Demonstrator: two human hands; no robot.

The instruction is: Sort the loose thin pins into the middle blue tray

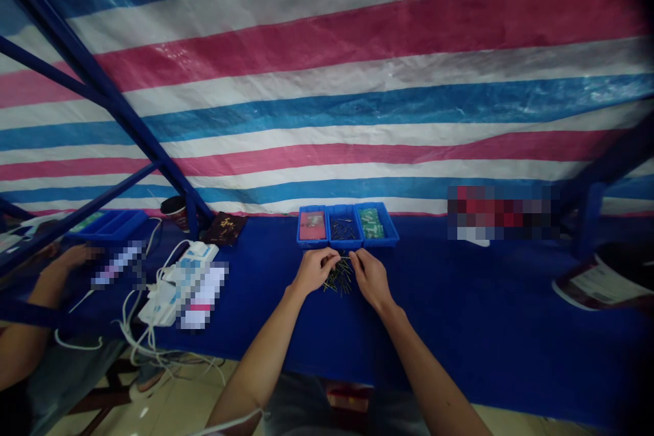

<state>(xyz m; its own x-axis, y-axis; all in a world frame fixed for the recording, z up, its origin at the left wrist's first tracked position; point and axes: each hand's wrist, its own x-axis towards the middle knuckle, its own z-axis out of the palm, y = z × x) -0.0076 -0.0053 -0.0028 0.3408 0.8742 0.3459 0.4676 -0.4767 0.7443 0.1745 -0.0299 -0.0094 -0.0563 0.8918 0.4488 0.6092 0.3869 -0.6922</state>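
Note:
Near the front of three small blue trays, my left hand (313,272) and my right hand (372,279) face each other. Both have thumb and fingers closed on the ends of a thin, pale, stick-like piece (345,258); its exact kind is too small to make out. Beneath and between the hands lies a loose pile of thin dark and yellowish stick-like pieces (341,283). Behind it, the left tray (313,242) holds something pink, the middle tray (345,244) a few thin dark pieces, and the right tray (381,242) small green pieces.
On the left lie a white power strip (162,300) with tangled cables, a dark printed packet (225,228) and a larger blue tray (120,226). A co-worker's arm (54,279) rests there. A cup-like container (603,283) stands right; blue frame bars (127,119) cross the left.

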